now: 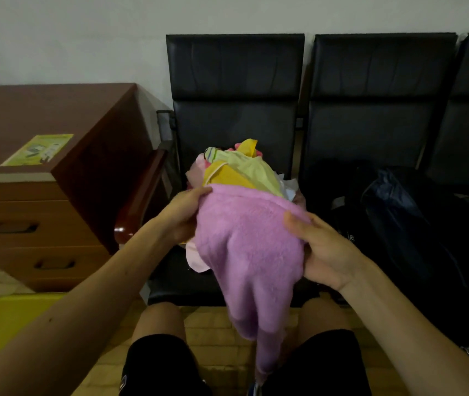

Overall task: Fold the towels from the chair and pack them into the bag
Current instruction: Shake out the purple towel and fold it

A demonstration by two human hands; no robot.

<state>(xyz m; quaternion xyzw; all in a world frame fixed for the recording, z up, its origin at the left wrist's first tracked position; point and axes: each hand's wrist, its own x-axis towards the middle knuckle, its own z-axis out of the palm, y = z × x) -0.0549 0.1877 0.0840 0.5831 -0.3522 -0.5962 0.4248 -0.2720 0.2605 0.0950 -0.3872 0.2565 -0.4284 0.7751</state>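
Against a pale wall I see a row of black chairs (236,110). The purple towel (250,252) hangs over the nearest seat, just in front of the pile of towels (236,172), with its tail drooping between my knees. My left hand (183,215) grips its upper left edge. My right hand (324,250) pinches the right side, thumb on top, probably to spread it for a first fold. The dark bag (398,224) sits on the next seat, close for packing. A wooden desk (56,195) stands to the left.

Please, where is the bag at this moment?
In the head view the bag sits at the right, on the chair next to the one with the towel pile, just beyond the right hand.
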